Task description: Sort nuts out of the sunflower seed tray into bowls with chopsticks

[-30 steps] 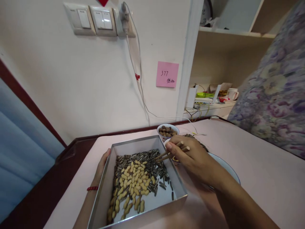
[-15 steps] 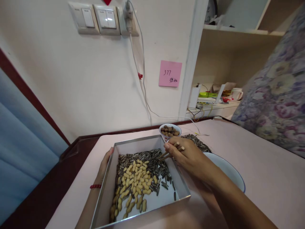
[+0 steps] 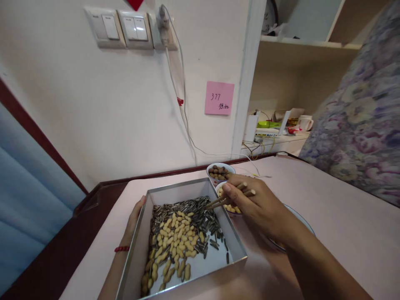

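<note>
A square metal-edged box (image 3: 233,235) stands on the table with unshelled peanuts (image 3: 178,233) piled over dark striped sunflower seeds (image 3: 195,205). At the box's left wall, my left hand (image 3: 136,211) grips the side; most of its fingers are hidden behind the wall. My right hand (image 3: 261,203) holds a pair of wooden chopsticks (image 3: 223,201) over the right wall. Their tips reach the seeds near the far right corner; whether they pinch a seed is too small to tell. Partly behind this hand is a small bowl of peanuts (image 3: 235,209).
A bowl of round brown nuts (image 3: 218,171) stands at the table's back edge. A wide blue-rimmed dish (image 3: 301,217) sits right of the box, partly covered by my right forearm. A white cable (image 3: 215,153) hangs down the wall onto the pink-covered table (image 3: 340,216).
My right hand has shifted slightly right with the chopsticks, which lie flatter. The small peanut bowl shows more now, and the loose seed heap behind the hand is mostly hidden. My left hand stays on the box.
</note>
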A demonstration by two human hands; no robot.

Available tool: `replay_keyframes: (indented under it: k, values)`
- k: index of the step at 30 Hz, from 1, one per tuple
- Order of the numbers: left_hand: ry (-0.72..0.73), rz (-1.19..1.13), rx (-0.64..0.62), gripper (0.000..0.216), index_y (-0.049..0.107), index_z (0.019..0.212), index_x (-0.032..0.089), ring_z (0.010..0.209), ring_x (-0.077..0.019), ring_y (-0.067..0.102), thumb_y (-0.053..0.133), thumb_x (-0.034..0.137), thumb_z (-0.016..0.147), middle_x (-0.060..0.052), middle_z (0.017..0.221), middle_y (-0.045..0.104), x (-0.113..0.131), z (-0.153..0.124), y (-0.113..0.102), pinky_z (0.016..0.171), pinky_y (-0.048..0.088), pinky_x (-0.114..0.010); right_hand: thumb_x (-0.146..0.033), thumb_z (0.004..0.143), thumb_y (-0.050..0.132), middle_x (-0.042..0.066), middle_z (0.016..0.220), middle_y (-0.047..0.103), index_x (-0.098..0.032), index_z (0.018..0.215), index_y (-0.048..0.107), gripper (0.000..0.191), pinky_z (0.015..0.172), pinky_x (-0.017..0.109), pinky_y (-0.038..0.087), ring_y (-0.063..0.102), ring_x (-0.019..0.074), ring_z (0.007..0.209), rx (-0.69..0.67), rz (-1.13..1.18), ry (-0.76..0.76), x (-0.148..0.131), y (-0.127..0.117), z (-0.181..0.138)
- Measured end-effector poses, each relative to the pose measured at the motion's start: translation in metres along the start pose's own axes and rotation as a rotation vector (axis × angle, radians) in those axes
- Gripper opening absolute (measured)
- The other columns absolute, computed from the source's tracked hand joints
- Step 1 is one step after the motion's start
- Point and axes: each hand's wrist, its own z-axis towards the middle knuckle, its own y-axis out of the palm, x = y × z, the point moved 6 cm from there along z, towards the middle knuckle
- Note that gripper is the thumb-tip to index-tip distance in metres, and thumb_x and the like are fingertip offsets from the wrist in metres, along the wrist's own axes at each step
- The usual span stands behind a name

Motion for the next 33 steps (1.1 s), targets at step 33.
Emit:
replay_keyframes:
  k: [33]
  values:
    - [-0.044, 0.05, 0.003, 0.028, 0.076, 0.104, 0.016, 0.086, -0.025, 0.077, 0.07, 0.042, 0.098, -0.004, 0.083, 0.079, -0.004, 0.0, -0.002, 0.075, 0.063, -0.034, -0.044, 0.108, 0.049, 0.0, 0.072, 0.058, -0.021, 0.075, 0.058, 0.041, 0.065, 0.032, 0.041, 0.054, 0.0163, 0.069, -0.076, 0.085, 0.006, -0.008, 0.001, -0.006]
